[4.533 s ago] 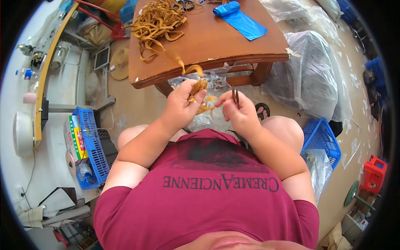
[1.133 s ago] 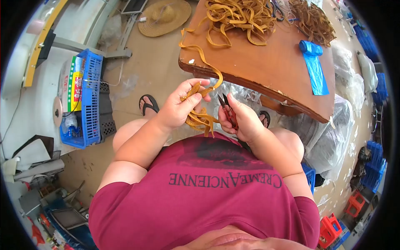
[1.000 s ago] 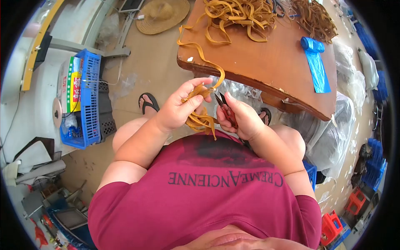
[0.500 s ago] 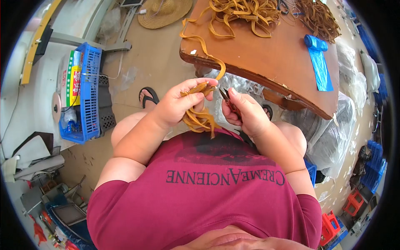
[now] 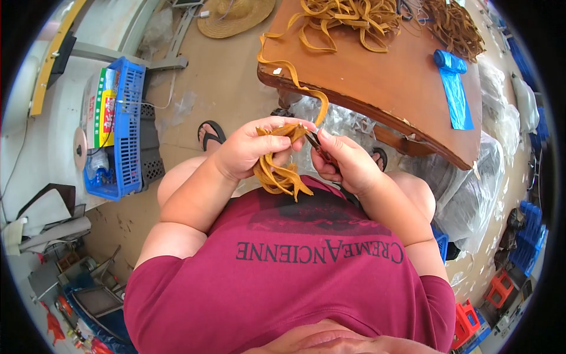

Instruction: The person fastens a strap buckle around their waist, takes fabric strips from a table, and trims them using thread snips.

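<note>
Orange-brown strips point(image 5: 276, 178) hang in a folded bundle from my left hand point(image 5: 247, 148), whose fingers and thumb pinch them. A single strip point(image 5: 322, 103) runs from near my left fingertips up over the table edge, towards the pile of similar strips point(image 5: 348, 20). In my right hand point(image 5: 349, 162) is a small pair of dark-bladed snips point(image 5: 313, 139), its handle mostly covered by my fingers. The blade tips are at the strip end beside my left fingertips; whether they are closed on it cannot be made out.
Ahead stands a brown wooden table point(image 5: 377, 76) with a blue plastic roll point(image 5: 451, 62) and a darker brown strip pile point(image 5: 457, 29). A blue basket point(image 5: 127, 130) is at left, a straw hat point(image 5: 233, 16) on the floor, clear plastic bags point(image 5: 471, 194) at right.
The snips have moved left, bringing their tips against the strip end at my left hand. The hanging bundle has swung and spread slightly lower.
</note>
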